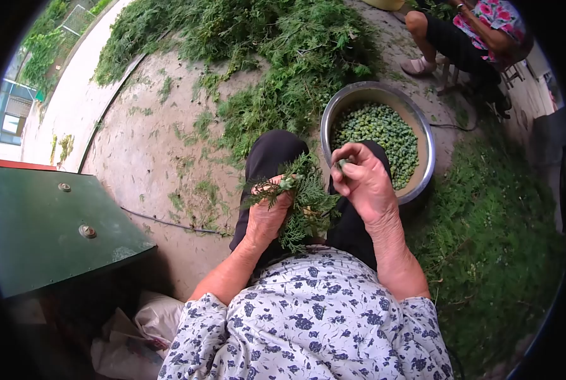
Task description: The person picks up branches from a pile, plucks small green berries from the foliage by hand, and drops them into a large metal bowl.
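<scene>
Picking step, by appearance: cones are being separated from foliage. The left hand (269, 209) is gripping an arborvitae sprig (311, 197), its fingers closing on the stem, with a cone cluster (287, 182) showing at the fingertips. The right hand (373, 190) is curling narrowly, thumb and fingers pinching a small green cone (342, 163) just beside the rim of the metal basin (430, 152). The sprig is lying across the gap between the dark-trousered knees. Loose green cones (381, 130) are filling much of the basin's floor. Cut branches (283, 57) are covering the ground ahead, and a second heap (492, 234) is lying to the right; another person (479, 38) is sitting beyond the basin. As a judgement, the next move is calling for bringing the pinched cone over the basin and loosening the right fingertips, the left grip keeping the sprig steady.
</scene>
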Motion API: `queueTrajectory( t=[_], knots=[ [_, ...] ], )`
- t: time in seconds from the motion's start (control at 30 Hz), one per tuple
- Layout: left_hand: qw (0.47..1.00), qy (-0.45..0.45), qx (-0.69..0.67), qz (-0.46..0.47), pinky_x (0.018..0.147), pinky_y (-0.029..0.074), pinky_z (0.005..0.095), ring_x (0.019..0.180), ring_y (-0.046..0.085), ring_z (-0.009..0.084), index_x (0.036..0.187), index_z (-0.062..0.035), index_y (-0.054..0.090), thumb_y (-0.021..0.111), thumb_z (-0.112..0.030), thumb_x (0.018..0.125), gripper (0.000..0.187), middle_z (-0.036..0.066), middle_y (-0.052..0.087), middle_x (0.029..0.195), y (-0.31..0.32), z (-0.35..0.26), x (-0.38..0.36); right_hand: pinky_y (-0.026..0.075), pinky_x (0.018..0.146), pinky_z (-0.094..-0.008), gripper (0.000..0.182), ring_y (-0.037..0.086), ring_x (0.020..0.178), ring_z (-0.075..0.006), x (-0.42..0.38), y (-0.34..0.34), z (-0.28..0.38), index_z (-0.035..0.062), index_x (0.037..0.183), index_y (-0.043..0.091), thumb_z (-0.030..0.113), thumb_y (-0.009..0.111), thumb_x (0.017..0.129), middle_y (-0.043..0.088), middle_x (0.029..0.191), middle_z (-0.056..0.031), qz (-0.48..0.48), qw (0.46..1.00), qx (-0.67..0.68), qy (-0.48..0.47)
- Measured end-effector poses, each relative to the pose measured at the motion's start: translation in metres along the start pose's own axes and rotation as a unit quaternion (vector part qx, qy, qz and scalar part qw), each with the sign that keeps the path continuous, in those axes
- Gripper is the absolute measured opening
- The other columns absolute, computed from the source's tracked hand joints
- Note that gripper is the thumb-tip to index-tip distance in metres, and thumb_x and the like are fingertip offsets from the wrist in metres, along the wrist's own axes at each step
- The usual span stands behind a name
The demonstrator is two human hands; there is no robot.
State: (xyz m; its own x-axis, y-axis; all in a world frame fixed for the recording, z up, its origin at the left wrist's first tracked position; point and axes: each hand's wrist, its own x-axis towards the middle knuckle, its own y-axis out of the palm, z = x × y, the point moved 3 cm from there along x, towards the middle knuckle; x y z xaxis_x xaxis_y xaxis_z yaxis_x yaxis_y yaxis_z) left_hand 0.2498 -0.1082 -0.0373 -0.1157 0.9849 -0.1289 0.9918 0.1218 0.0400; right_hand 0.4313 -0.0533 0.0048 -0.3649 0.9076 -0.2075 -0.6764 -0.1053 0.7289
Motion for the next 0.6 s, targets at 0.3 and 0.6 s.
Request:
queueTrajectory(
  t=[0.3, 0.6],
  knots=[
    [0.926, 0.252, 0.279, 0.032, 0.051, 0.042, 0.0339, 0.054, 0.053, 0.0331, 0.083, -0.0008, 0.056, 0.051, 0.001, 0.079, 0.006, 0.015, 0.053, 0.064, 0.013, -0.034, 0.005, 0.045, 0.067, -0.0287, 0.026, 0.057, 0.075, -0.0214, -0.008, 0.037, -0.014, 0.0051, 0.094, 0.061, 0.004, 0.07, 0.07, 0.057, 0.083, -0.0087, 0.004, 0.822, -0.533, -0.202],
    [0.9, 0.264, 0.339, 0.08, 0.057, 0.045, 0.0345, 0.063, 0.057, 0.0284, 0.082, -0.0013, 0.056, 0.053, 0.003, 0.072, 0.011, 0.013, 0.057, 0.072, 0.013, -0.044, 0.005, 0.043, 0.052, -0.0239, 0.013, 0.055, 0.059, -0.0152, -0.008, 0.024, -0.009, 0.0024, 0.089, 0.057, 0.004, 0.064, 0.078, 0.057, 0.071, -0.0058, -0.031, 0.914, -0.38, -0.137]
  ],
)
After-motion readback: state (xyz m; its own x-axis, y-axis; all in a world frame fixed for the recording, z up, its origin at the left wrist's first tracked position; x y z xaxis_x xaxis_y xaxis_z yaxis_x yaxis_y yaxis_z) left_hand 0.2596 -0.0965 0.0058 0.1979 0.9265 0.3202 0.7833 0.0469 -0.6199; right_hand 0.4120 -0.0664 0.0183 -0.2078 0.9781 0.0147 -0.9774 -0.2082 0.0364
